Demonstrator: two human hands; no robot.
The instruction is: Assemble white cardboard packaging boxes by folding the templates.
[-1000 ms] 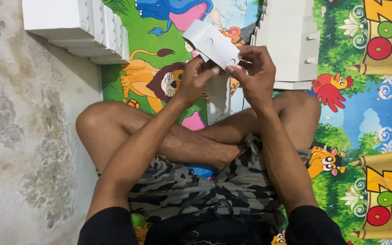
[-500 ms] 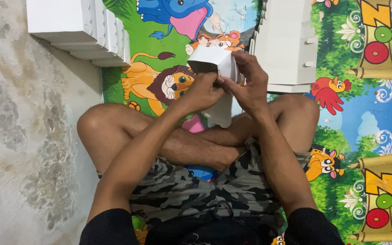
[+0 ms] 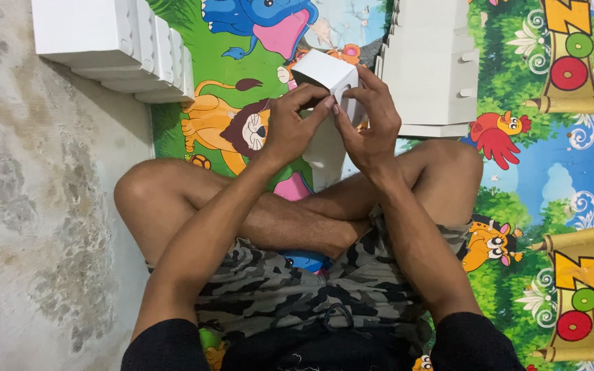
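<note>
Holding a small white cardboard box up off the lap, the person has it pinned between both hands out in front of the crossed legs, above the cartoon-animal play mat; the box sits right at the fingertips, tilted so one corner points up and away toward the top of the view, and its long axis seems to run diagonally from upper left down toward the right hand; honestly hard to say more since the lower part is hidden behind the fingers. Left hand comes in from the lower left with thumb and fingers pinching the near edge; right hand wraps the right side, fingers curled over and pressed on the board, fingertips of the two hands nearly touching; both are equally close, neither is reaching. Looks-wise the box is plain matte white, crisp folded edges, one flat panel facing the camera. Further out, a row of similar white boxes lies on the mat's upper left beside the grey concrete floor; another white stack sits just behind the right hand.
</note>
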